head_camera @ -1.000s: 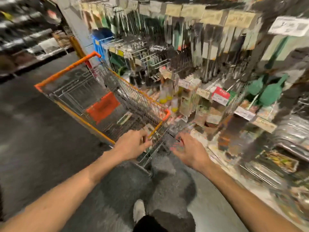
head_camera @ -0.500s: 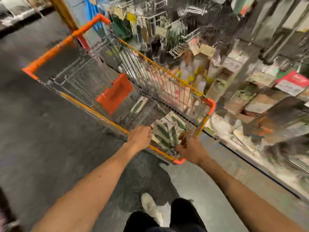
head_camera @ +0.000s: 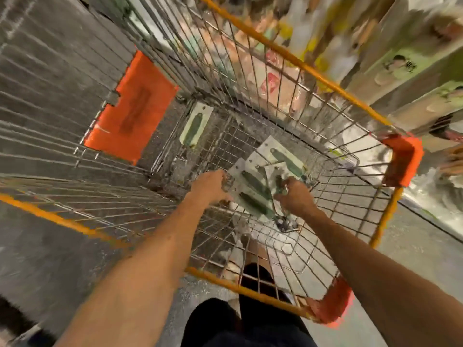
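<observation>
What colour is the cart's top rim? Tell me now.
Orange: the cart rim around the carded packs, best seen in the head view.

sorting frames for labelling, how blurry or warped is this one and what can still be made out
Head view: heavy motion blur smears the shelves and floor; wide-angle distortion bows the cart rim and wires; the packs in the cart are soft but readable as cards with dark shapes; left hand and right hand are sharpest; light is even, no strong glare.

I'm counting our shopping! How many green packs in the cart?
5 packs: one alone beside the orange flap; four piled by left hand and right hand; more may hide underneath.
</observation>
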Demonstrator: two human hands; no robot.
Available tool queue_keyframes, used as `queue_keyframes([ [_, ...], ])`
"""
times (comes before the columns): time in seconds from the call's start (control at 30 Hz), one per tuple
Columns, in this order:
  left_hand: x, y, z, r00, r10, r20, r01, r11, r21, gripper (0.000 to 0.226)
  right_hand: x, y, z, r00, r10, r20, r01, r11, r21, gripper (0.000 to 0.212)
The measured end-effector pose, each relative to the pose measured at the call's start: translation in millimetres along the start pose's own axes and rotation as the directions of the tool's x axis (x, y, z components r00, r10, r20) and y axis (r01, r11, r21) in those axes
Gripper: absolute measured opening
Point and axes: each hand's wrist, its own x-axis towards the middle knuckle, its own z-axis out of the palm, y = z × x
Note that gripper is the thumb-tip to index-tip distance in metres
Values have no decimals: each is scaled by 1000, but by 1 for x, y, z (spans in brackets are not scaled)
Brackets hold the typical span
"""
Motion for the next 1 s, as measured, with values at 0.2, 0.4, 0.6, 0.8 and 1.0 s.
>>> queue_keyframes([
  [0.2, 85, -2, 28, 993, -48, 105, 60, 992, -115, 113, 62, 6, 33, 989, 148, -28, -148, 989, -8, 77],
  [0.4, 122, -2, 63, 994, -71, 79, 79, 992, -97, 138, 81, 13, 56, 967, 189, -171, -193, 981, -7, 100],
  [0.6, 119, 3, 72, 999, -51, -13, 48, 985, -169, 120, 88, 23, 55, 965, 185, -184, -200, 978, -65, 82],
  [0.8, 113, -2, 70, 987, -148, -66, 101, 880, -463, 75, 95, 27, 52, 986, 154, -62, -156, 987, -39, 81],
  [1.0, 102, -3, 71, 987, -139, 80, 159, 804, -572, 55, 83, 24, 54, 995, 88, 47, -84, 994, -72, 67],
])
